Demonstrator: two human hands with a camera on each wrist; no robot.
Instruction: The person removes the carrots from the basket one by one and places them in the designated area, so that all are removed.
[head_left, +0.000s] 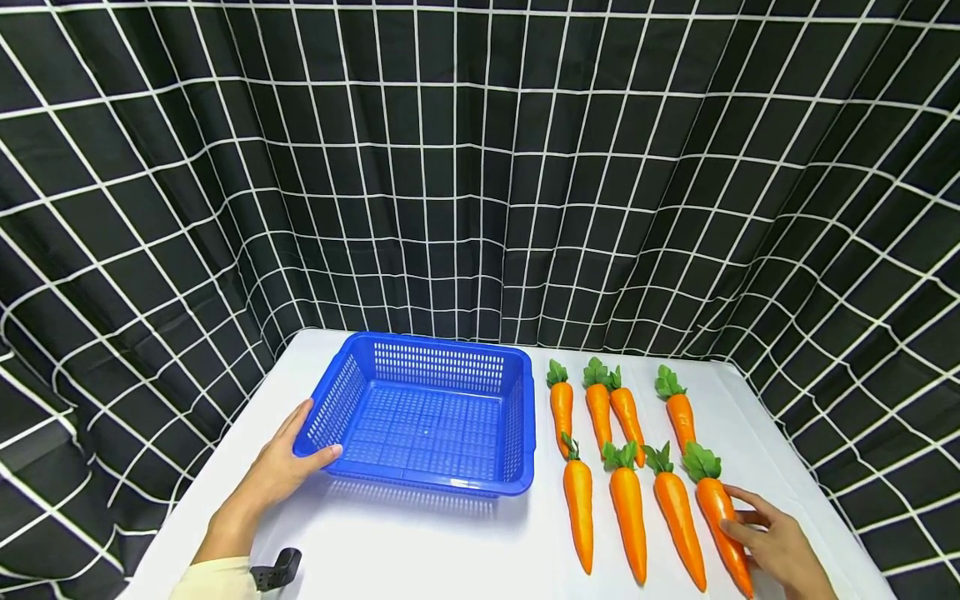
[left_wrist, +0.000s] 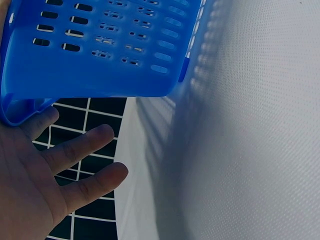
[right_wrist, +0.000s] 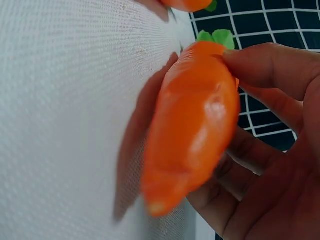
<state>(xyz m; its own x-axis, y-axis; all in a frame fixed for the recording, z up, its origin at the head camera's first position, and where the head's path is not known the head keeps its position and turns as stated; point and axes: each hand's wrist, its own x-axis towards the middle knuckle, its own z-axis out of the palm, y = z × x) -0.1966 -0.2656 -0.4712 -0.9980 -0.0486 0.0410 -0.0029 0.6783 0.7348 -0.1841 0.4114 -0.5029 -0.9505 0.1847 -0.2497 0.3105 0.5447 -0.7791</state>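
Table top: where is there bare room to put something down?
The white table is bare in front of the blue basket, between the left hand and the carrots. The basket's inside is empty too. The right side is crowded: eight carrots in two rows, the right hand gripping the outermost carrot.

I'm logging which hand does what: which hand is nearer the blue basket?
Left. The left hand grips the blue basket at its near left corner; the right hand is across the table, holding a carrot.
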